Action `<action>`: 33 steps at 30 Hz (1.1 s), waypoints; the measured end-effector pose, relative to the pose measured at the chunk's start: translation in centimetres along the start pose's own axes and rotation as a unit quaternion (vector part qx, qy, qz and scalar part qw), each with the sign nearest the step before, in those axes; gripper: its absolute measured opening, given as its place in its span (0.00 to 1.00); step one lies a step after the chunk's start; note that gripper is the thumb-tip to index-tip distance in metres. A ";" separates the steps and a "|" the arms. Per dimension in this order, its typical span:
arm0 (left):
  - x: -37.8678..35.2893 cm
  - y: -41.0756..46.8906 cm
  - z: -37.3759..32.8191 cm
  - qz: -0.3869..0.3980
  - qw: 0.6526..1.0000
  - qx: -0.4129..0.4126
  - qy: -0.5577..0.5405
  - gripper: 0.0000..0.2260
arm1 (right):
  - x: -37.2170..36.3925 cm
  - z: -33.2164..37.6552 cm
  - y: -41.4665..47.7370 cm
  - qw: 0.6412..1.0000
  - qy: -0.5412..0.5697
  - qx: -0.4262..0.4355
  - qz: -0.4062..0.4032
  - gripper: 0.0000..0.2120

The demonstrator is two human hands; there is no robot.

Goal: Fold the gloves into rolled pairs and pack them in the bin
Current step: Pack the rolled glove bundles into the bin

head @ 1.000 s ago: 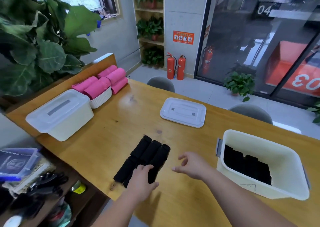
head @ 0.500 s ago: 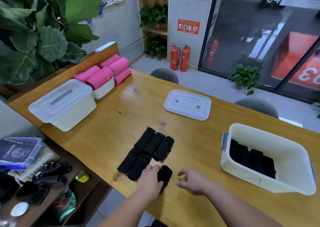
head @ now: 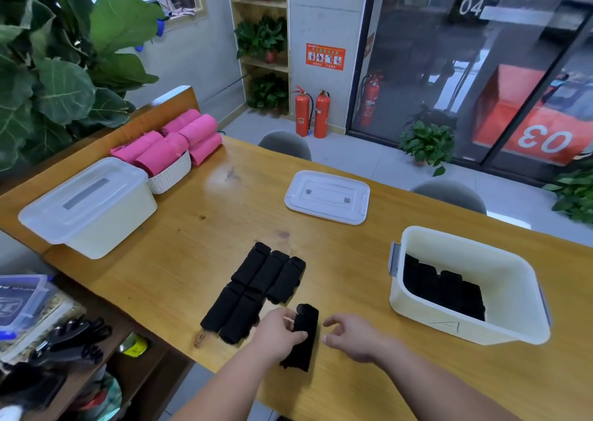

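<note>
**Item 1, glove roll [head: 303, 337].** Black, lying near the front edge of the table [head: 199, 228], just apart from the main group. We are gripping it with the left hand [head: 277, 334], fingers and thumb curling round its left side.

**Item 2, right hand [head: 353, 337].** We are holding it just beside the roll, fingers loosely bent, gripping nothing and touching nothing.

**Item 3, remaining rolls [head: 256, 289].** 5 by our count, lying side by side in 2 rows just beyond the left hand.

**Item 4, bin [head: 398, 308].** White and uncovered, standing to the right, its lid [head: 327, 196] lying farther back. Packed rolls [head: 442, 289] are standing in a row along its near-left side.

**Handling note.** We are judging the step to be carrying this roll over to the bin. We are advising a squeeze across the wrap, so that the layers are not springing loose. The bin is sitting on the right, so passing the roll to the right hand is looking sensible. It should be going in snug against the row, same way round.
</note>
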State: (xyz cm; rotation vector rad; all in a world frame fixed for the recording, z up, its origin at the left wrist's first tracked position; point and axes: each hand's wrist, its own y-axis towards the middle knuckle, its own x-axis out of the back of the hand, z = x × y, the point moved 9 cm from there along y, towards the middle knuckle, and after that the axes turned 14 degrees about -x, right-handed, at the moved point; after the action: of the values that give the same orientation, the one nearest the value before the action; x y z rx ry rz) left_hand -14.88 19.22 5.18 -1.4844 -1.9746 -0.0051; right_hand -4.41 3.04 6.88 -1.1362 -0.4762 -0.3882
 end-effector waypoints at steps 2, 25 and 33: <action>0.0 0.2 -1.4 0.003 0.998 -0.010 -0.063 0.16 | 1.1 -0.2 -0.2 0.999 0.041 0.001 -0.013 0.25; -3.1 5.2 -18.8 0.073 0.946 -0.143 -0.282 0.17 | 13.7 -4.3 -7.9 0.847 0.517 0.102 -0.075 0.10; -6.0 7.5 -25.6 0.097 0.950 -0.228 -0.191 0.20 | 19.4 -11.1 -8.8 0.821 0.549 0.063 -0.146 0.11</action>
State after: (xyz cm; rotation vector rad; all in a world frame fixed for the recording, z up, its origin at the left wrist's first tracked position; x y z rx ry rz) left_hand 5.07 7.15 19.41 -2.1077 -2.2202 -0.1032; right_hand 9.01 -11.58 20.48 -0.5442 0.3618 -1.1687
